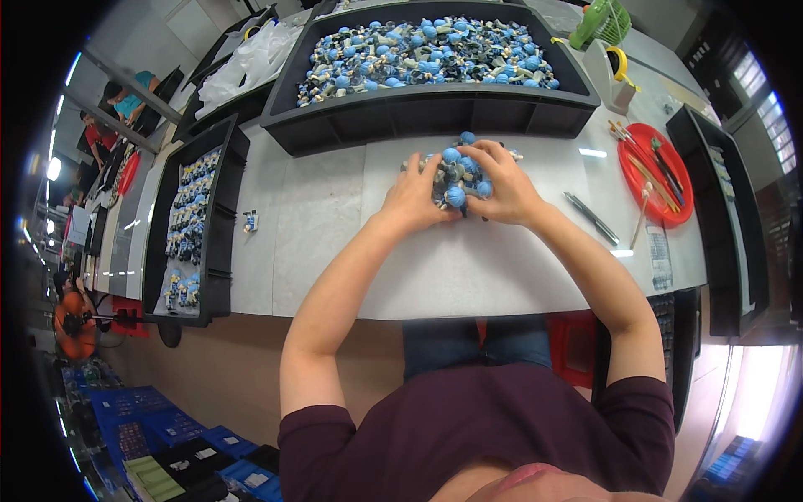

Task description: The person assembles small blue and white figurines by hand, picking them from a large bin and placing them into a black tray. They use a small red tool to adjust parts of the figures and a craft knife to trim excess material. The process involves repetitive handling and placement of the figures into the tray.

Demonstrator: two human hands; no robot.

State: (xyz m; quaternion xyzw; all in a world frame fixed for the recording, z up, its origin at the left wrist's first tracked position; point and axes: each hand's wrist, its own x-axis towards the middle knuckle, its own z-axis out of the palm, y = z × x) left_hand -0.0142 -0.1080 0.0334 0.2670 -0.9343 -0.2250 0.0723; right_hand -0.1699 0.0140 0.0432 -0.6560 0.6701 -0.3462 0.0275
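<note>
1. Looking at the head view, one sees a white table (309,226) with many things around the work. A large black tray (418,113), filled with mixed small blue-headed pieces, stands just beyond the hands and closes the far side.
2. On the left there is a narrower black tray (219,217), where similar pieces lie in rows. One single piece (250,222) rests on the table near it. A white plastic bag (251,67) lies farther back.
3. On the right are a pen (591,217), then a red plate (631,186) with brushes (661,184), and another black tray (711,226) at the edge. A tape dispenser (606,79) and a green fan (598,23) stand behind.
4. The pile of pieces (454,197) is on the table, between the two hands, in front of the large tray. The left hand (416,197) curves around its left side and the right hand (508,191) around its right side; both have the fingers parted and half bent.
5. The blue heads in the pile face various ways. Because the fingers cover much of it, I cannot say surely if it has one long axis.
6. A pale printed slip (660,258) lies near the right table edge; its marks are too small for reading.
</note>
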